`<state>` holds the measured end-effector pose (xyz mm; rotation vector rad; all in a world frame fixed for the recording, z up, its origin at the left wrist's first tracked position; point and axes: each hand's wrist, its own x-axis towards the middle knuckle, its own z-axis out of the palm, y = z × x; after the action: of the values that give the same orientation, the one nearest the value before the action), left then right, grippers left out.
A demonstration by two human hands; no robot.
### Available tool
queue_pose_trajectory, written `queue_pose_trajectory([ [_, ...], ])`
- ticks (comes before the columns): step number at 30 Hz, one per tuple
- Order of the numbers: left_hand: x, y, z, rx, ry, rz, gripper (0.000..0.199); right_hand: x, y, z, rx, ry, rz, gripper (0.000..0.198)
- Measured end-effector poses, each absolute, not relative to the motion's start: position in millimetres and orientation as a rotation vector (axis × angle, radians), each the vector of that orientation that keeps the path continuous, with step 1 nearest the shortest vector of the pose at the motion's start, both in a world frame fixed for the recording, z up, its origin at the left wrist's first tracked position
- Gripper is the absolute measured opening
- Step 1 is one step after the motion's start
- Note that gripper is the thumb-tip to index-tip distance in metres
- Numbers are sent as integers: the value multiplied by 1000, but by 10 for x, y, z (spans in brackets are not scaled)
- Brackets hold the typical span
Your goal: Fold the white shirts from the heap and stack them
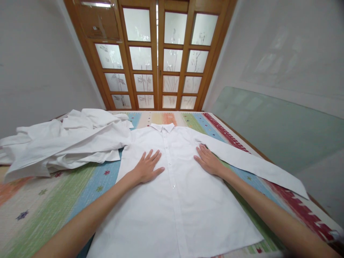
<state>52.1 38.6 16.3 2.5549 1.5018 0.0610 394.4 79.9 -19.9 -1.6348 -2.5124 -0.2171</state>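
A white button-up shirt (172,208) lies spread out, front side up, with its collar at the far end and its buttons fastened down the middle. On the left half of its chest, my left hand (148,166) rests flat, fingers spread. My right hand (208,160) presses lightly on the other side of the chest near the armpit, its fingers stretched out. One sleeve (249,161) reaches out to the right. The left sleeve runs toward a pile of cloth and cannot be told clearly from it.
A heap of crumpled white garments (67,143) lies at the left. Underneath is a striped, multicoloured bed cover (88,193). A pale green headboard-like panel (279,125) stands along the right wall. Wooden glass-paned doors (158,57) close off the far end.
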Motion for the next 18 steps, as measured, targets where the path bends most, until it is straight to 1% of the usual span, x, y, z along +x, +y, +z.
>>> queue_pose_trajectory([
  [2,585,436,182,2512,1521,35,75,3969,751,-165,-1789,-2387,-268,67],
  [4,677,487,183,2510,1514,52,74,3967,712,-110,-1923,-2250,-251,68],
  [6,777,530,162,2561,1465,107,72,3972,696,-47,-2048,-2101,-165,71],
  [10,911,580,71,2660,1402,167,70,4143,753,56,-2270,-1797,107,81],
  [13,931,584,14,2678,1421,171,68,4453,876,92,-2323,-1549,162,86],
  [18,914,563,0,2702,1431,214,67,4992,1178,195,-2199,-1242,44,78],
])
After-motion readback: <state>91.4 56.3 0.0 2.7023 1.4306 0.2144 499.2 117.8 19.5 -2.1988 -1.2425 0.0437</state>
